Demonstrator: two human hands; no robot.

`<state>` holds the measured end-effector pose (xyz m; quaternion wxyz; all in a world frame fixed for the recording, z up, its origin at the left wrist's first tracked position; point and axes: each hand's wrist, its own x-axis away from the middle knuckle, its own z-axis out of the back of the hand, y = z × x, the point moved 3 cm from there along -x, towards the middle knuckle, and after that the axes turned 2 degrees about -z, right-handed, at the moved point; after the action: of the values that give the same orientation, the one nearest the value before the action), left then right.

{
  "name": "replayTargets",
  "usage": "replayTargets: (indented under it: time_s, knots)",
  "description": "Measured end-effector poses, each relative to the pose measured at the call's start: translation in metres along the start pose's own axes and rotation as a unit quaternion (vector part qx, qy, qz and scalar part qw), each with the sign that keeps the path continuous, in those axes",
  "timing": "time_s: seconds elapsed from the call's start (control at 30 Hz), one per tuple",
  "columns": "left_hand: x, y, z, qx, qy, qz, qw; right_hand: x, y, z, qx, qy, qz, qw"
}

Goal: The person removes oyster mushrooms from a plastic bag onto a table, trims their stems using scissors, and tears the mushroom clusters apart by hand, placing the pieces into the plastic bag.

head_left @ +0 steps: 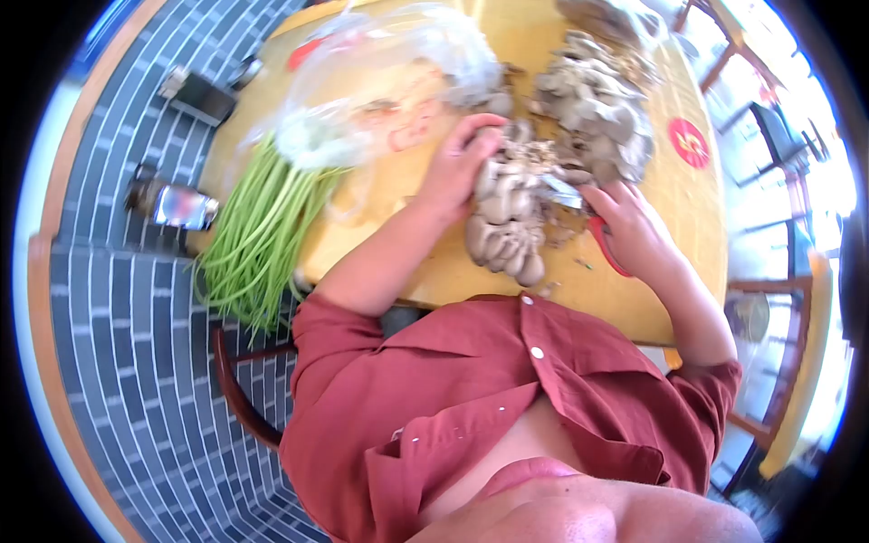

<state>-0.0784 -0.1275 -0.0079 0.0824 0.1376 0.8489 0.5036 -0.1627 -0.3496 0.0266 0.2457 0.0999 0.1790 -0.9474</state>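
My left hand point(463, 167) is closed around the upper side of a clump of grey oyster mushrooms point(507, 213), whose caps hang toward the table's near edge. In my right hand point(635, 231) is a pair of scissors point(605, 246) with red handles. Their metal blades point left, at the stem side of the clump; whether they touch it I cannot tell. Beyond my right hand lies a larger pile of oyster mushrooms point(597, 113). Small mushroom scraps are scattered beside the clump.
The yellow wooden table point(674, 299) carries a clear plastic bag point(398, 54) and a bunch of long green stalks point(267, 235) overhanging its left edge. A labelled jar point(176, 206) and a dark box point(201, 98) stand by the tiled wall. Chairs are at the right.
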Motion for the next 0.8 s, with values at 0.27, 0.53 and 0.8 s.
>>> replayTargets:
  time_s: [0.27,0.53,0.8]
  knots:
    - [0.009,0.009,-0.014,-0.09,0.036,-0.104,0.99,0.002,-0.003,0.001,-0.108,-0.028,-0.046,0.993]
    - [0.022,0.012,-0.019,-0.295,0.06,-0.245,0.922,-0.007,-0.017,-0.017,-0.147,-0.005,-0.105,0.984]
    - [0.018,0.0,-0.016,-0.166,0.08,-0.204,0.961,-0.013,-0.016,-0.025,-0.15,0.054,-0.083,0.984]
